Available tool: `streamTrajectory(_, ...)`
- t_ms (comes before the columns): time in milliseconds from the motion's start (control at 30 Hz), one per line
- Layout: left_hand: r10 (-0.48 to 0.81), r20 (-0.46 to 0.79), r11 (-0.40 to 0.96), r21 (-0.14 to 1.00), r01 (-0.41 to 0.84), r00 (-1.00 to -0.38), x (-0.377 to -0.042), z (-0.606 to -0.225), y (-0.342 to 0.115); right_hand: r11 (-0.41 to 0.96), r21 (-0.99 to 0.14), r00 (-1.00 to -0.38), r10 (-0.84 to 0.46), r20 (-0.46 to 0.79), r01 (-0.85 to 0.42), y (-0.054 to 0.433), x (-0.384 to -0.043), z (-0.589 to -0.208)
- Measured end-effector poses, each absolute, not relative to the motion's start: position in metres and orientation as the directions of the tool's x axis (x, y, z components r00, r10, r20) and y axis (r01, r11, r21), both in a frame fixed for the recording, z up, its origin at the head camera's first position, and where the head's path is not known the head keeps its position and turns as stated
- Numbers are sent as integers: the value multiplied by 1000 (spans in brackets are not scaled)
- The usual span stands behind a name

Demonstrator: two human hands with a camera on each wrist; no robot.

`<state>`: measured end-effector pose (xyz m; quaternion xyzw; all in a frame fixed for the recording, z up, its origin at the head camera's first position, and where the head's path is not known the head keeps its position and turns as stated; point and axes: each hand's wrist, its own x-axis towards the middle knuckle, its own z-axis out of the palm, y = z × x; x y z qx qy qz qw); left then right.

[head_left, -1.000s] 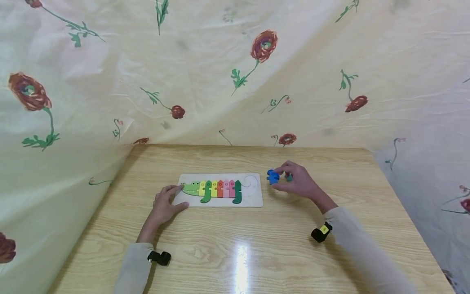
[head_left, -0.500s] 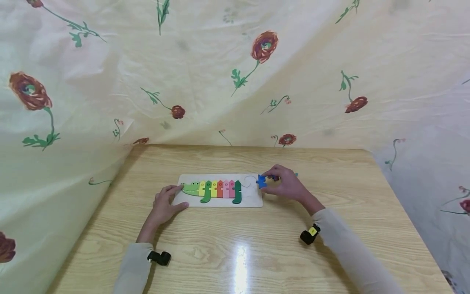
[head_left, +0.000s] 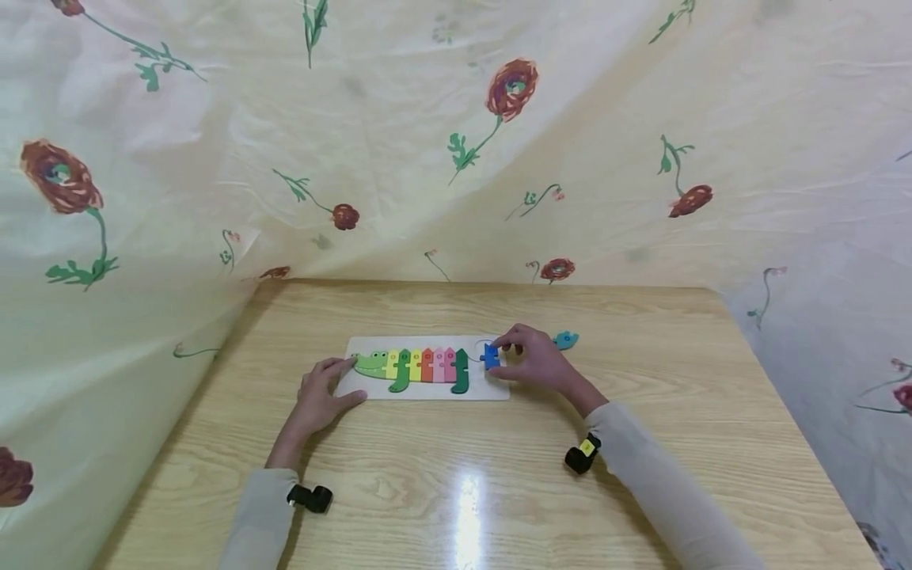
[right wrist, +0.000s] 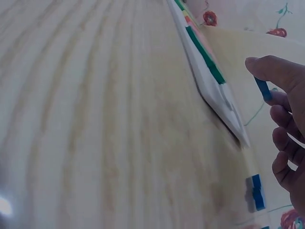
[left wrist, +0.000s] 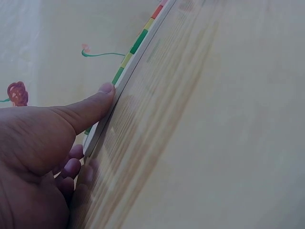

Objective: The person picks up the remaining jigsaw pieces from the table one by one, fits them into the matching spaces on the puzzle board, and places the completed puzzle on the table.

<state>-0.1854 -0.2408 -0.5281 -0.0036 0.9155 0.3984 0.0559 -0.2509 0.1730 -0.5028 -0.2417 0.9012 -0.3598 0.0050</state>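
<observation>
A crocodile puzzle board [head_left: 420, 393] lies flat on the table, with a green head, a row of coloured segments and two dark green legs in it. My left hand [head_left: 318, 398] holds the board's left end, its thumb [left wrist: 102, 98] along the near edge and fingers around the end. Between thumb and fingertips, my right hand [head_left: 534, 360] pinches a blue puzzle piece [head_left: 491, 356] over the board's right part, just right of the rear leg. In the right wrist view this blue piece [right wrist: 262, 88] is seen edge-on, apart from the board.
A teal puzzle piece [head_left: 566, 340] lies on the table behind the right hand. The right wrist view shows a loose blue piece [right wrist: 258, 192] beyond the board's end. Flowered cloth [head_left: 399, 158] hangs behind and beside the wooden table [head_left: 399, 483].
My right hand has moved left with the blue piece, from beside the board to over its right part. The teal piece has come into fuller view. The left hand stays in place.
</observation>
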Motion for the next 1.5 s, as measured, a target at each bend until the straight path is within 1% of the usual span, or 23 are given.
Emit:
streamTrajectory(400, 41, -105, 678, 734, -50, -994, -185, -527, -241, 622, -647, -872, -466, 148, -442, 155, -249, -507)
streamTrajectory(667, 39, -106, 668, 742, -53, -994, -185, -528, -240, 641, -637, -873, -475, 108, -427, 154, -248, -515)
streamTrajectory(1300, 41, -104, 672, 739, -50, -994, -185, -526, -242, 642, -621, -860, -498, 108, -450, 148, -254, -518)
streamTrajectory(1500, 34, -116, 681, 730, -62, -993, -185, -527, -241, 658, -618, -867, -491, 81, -430, 148, -254, -520)
